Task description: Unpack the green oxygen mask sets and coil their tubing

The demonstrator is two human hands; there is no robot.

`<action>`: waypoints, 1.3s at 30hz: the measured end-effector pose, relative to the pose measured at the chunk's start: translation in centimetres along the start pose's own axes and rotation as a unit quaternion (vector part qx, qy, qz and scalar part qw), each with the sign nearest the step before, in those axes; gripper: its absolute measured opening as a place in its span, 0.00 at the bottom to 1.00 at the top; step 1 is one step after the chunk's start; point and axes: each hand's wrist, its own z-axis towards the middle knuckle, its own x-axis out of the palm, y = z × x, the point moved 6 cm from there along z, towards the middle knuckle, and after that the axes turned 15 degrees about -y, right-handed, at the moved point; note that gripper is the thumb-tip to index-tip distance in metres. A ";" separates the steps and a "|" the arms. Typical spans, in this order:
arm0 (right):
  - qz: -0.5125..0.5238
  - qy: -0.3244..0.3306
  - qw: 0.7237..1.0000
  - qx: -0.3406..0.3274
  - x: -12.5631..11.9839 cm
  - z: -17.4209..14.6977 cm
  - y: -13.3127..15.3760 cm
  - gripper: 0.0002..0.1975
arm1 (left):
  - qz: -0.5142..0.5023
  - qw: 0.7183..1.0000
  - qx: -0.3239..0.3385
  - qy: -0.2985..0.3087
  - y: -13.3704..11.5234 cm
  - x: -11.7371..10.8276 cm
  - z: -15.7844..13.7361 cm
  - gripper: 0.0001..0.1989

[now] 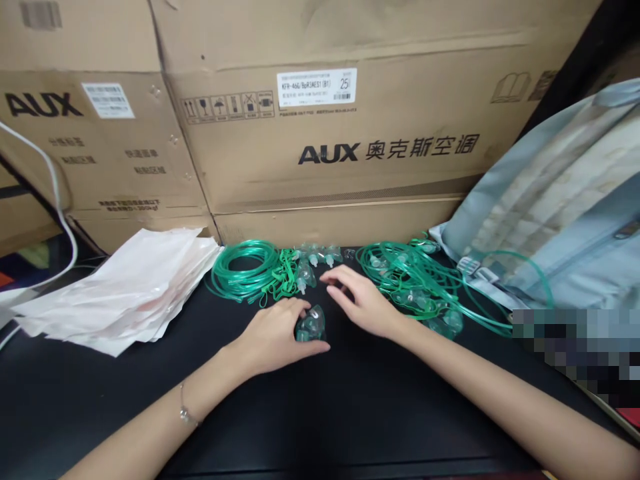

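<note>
Cardboard boxes (320, 180) printed with AUX rise behind the back edge of a black desk (320, 427). From where I stand, the person's left hand (280, 333) has a clear green mask (313, 325) in its grip, the fingers curled over its far side and the thumb running along the side toward the desk's front edge. That puts the mask right inside the curve of that hand, near the middle of the desk. The right hand (363, 300) hovers closer to the back edge, fingers loosely bent, thumb apart, nothing between them; the mask is just beside it, toward the front left. Along the back edge sit coiled green tubing (245, 270), green straps (286, 277), more masks (306, 275) and a tangled heap of tubing (405, 270). White packets (125, 287) are stacked toward the back left corner; a pale backpack (560, 200) fills the back right.
</note>
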 end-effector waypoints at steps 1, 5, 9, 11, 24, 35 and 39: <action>0.019 0.026 0.999 0.001 -0.1 -0.8 0.3 0.10 | -0.023 1.000 -0.015 0.009 -0.1 0.6 -0.2 0.25; 0.084 0.120 0.989 -0.012 0.6 -2.6 0.3 0.12 | -0.142 0.986 -0.079 -0.032 0.3 2.5 -0.3 0.23; 0.111 0.101 0.989 -0.004 0.8 -2.7 -0.6 0.13 | -0.183 0.974 -0.120 -0.055 0.8 2.8 0.0 0.13; 0.110 0.086 0.990 -0.004 1.0 -3.0 -0.8 0.14 | -0.160 0.979 -0.110 -0.068 0.9 2.4 0.2 0.12; 0.051 0.056 0.997 -0.027 2.0 -4.5 -0.7 0.15 | -0.080 0.993 0.046 -0.066 0.2 2.2 0.6 0.10; -0.001 0.039 0.998 -0.049 2.6 -4.6 -0.6 0.14 | -0.119 0.988 -0.037 -0.089 0.9 2.0 1.0 0.08; -0.013 0.050 0.998 -0.037 2.4 -4.4 -0.3 0.13 | -0.137 0.987 0.003 -0.082 0.4 1.7 0.7 0.08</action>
